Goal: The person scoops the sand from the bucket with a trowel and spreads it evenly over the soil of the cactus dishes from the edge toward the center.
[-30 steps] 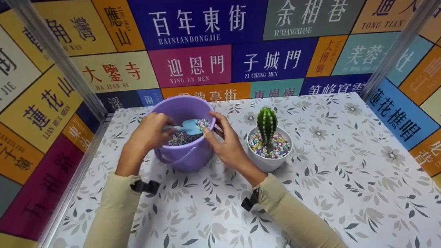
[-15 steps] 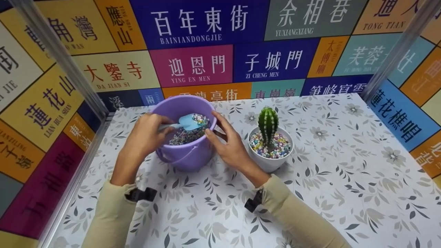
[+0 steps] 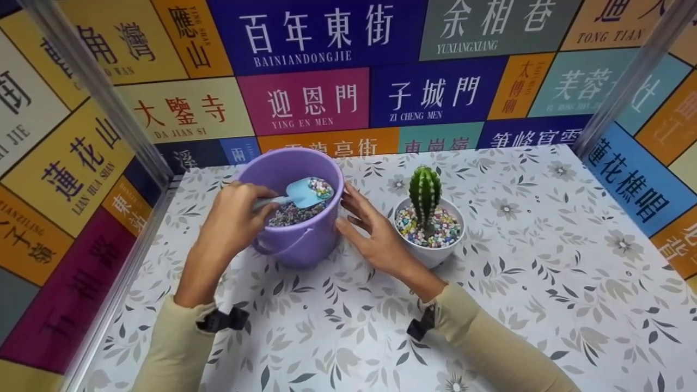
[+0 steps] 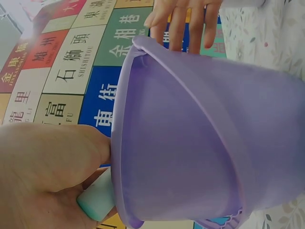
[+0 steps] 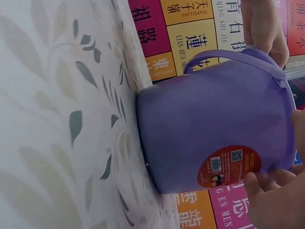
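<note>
My left hand grips the handle of a small light-blue shovel over the mouth of a purple bucket. Multicoloured pebbles lie on the shovel's blade, and darker-looking gravel covers the bucket's inside below. In the left wrist view the pale handle end sticks out from my palm. My right hand is at the bucket's right side, fingers loosely spread and holding nothing. Right of it stands a white pot with a green cactus in coloured pebbles.
A floral-patterned cloth covers the table. Panels with Chinese lettering form walls at the back and sides. The bucket's handle hangs down its outside, and a red sticker is on its wall.
The loaded shovel has come up and levelled out inside the bucket. My right hand has let go of the rim and shifted slightly right and down.
</note>
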